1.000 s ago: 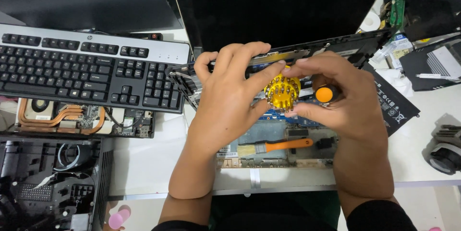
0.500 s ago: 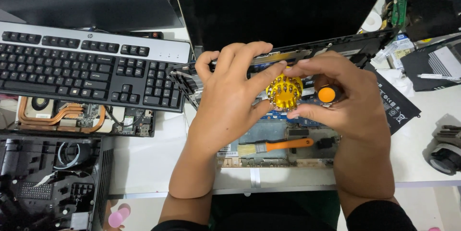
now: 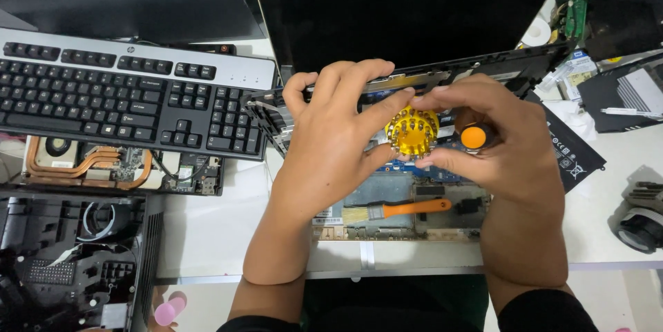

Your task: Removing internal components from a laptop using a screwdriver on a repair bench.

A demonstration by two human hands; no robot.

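Both hands met over the opened laptop base (image 3: 407, 194) at the middle of the desk. The left hand (image 3: 335, 139) lay across the exposed board, its fingers spread and bent, with the index fingertip and thumb pinching the left side of a round yellow bit holder (image 3: 412, 132) studded with metal screwdriver bits. The right hand (image 3: 507, 149) closed on the same holder from the right, its index finger arched over the top and its thumb pressed under the near edge. The other fingers of that hand were curled around a screwdriver, of which only the orange end cap (image 3: 474, 137) showed, just right of the holder.

The holder sat above the far part of the base, near the hinge of the dark laptop screen (image 3: 414, 11), which stood tilted back beyond the hands. A small brush with an orange handle (image 3: 397, 209) lay on the base, nearer than the hands. To the left lay a black and silver keyboard (image 3: 124, 94), with a bare circuit board carrying copper heat pipes (image 3: 90, 163) nearer than it.
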